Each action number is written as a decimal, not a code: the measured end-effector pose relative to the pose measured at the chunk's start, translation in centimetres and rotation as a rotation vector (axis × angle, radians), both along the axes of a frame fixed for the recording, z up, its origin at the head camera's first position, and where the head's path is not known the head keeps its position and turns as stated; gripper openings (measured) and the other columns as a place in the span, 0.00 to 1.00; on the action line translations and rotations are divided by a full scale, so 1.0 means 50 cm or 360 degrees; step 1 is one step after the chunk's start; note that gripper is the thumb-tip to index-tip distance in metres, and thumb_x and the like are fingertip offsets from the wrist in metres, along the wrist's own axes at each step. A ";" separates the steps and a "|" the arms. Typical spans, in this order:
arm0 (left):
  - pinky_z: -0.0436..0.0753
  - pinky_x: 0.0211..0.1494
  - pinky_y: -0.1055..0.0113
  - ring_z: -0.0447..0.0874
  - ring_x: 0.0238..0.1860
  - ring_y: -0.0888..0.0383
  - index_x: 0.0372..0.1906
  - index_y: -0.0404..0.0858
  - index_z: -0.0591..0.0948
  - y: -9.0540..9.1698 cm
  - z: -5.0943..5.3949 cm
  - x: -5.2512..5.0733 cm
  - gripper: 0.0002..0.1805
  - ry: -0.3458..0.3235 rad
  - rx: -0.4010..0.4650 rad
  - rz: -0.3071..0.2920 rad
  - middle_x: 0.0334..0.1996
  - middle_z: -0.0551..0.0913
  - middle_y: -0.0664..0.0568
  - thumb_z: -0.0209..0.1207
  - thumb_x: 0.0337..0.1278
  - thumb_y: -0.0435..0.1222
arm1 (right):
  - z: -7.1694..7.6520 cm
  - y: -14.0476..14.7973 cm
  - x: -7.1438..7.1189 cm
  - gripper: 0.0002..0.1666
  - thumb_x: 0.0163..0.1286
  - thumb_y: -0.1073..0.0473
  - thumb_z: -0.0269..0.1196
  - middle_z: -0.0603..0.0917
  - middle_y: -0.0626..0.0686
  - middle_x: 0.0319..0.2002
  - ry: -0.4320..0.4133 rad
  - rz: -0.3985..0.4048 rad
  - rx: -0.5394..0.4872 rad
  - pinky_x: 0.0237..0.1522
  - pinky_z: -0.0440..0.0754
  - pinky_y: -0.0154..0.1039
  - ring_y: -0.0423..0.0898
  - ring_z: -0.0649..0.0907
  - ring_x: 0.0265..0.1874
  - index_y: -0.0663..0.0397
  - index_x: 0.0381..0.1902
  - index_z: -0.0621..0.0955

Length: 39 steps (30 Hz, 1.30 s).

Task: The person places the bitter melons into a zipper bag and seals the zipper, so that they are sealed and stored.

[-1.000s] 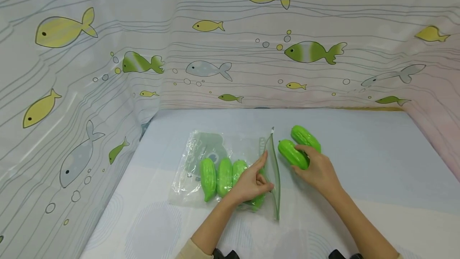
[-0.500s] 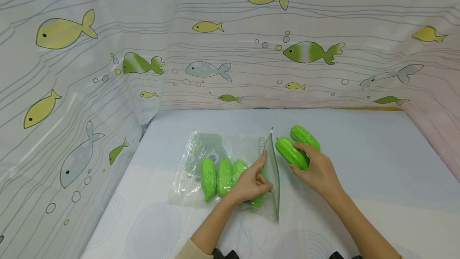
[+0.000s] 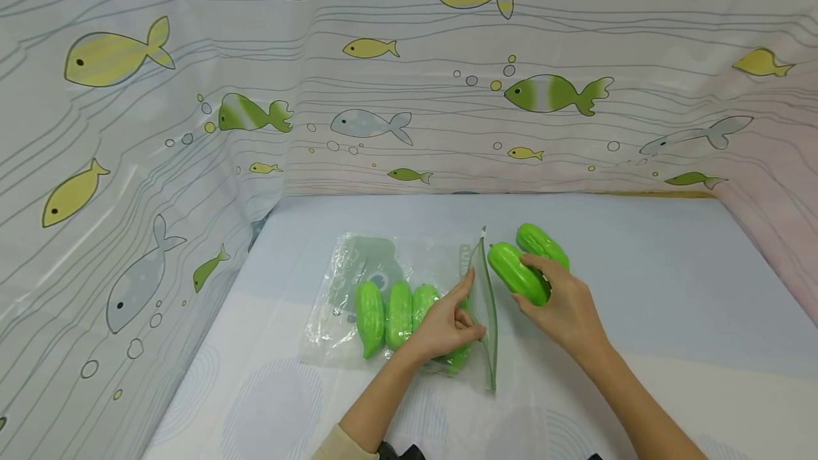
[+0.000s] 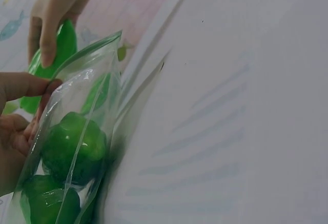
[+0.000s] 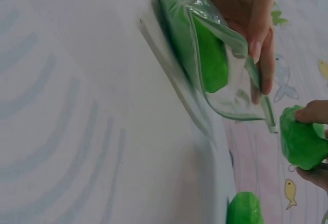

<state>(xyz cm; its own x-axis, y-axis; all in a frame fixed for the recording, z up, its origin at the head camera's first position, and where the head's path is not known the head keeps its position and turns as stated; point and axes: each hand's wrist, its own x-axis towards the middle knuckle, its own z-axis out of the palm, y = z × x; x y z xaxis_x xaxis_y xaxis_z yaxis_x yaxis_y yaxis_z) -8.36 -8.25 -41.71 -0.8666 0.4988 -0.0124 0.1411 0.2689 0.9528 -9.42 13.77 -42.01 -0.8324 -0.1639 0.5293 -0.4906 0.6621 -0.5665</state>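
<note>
A clear zip bag [image 3: 488,318] lies on the table in the head view, its mouth parted on the right side. Inside it several bright green bitter melons [image 3: 371,318] lie side by side, partly covered by the forearm and hand above. My left hand [image 3: 442,325] pinches the bag's opening edge, as the left wrist view also shows at the bag rim [image 4: 84,52]. Just right of the mouth, my right hand [image 3: 565,304] grips another bitter melon [image 3: 511,265] between thumb and fingers, apart from the bag.
Behind the right hand one loose bitter melon [image 3: 543,243] lies on the pale tablecloth [image 3: 671,282]. A fish-patterned curtain [image 3: 447,91] encloses the table at the back and sides.
My right hand has shifted slightly left with the bitter melon, closer to the bag's mouth. The left hand and bag stay in place.
</note>
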 end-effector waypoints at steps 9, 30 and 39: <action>0.77 0.28 0.77 0.81 0.28 0.65 0.75 0.33 0.46 -0.001 0.012 0.005 0.49 -0.0012 0.0002 0.0006 0.75 0.47 0.40 0.62 0.52 0.21 | -0.005 -0.005 0.008 0.40 0.38 0.71 0.79 0.83 0.60 0.48 0.0070 0.0040 -0.0038 0.29 0.84 0.48 0.55 0.84 0.37 0.64 0.54 0.78; 0.77 0.29 0.77 0.81 0.28 0.65 0.76 0.36 0.46 0.001 0.015 0.005 0.50 -0.0048 0.0000 0.0017 0.75 0.47 0.41 0.61 0.52 0.21 | -0.009 -0.013 0.028 0.41 0.38 0.71 0.79 0.83 0.57 0.49 0.0062 0.0100 -0.0073 0.28 0.84 0.40 0.47 0.83 0.37 0.63 0.54 0.77; 0.79 0.29 0.76 0.81 0.28 0.65 0.75 0.35 0.46 0.001 0.017 0.006 0.50 -0.0030 0.0009 0.0016 0.75 0.48 0.40 0.62 0.52 0.21 | -0.018 -0.023 0.036 0.41 0.39 0.72 0.79 0.82 0.58 0.50 0.0055 0.0137 -0.0076 0.31 0.85 0.41 0.50 0.83 0.42 0.65 0.54 0.77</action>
<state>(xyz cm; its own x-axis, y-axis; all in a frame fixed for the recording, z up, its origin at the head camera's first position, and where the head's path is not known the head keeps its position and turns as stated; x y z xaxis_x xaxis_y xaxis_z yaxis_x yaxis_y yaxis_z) -8.07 -8.22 -40.86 -0.8711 0.4903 -0.0261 0.1204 0.2649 0.9567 -7.64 12.61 -42.93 -0.7974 -0.2076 0.5666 -0.5643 0.5892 -0.5783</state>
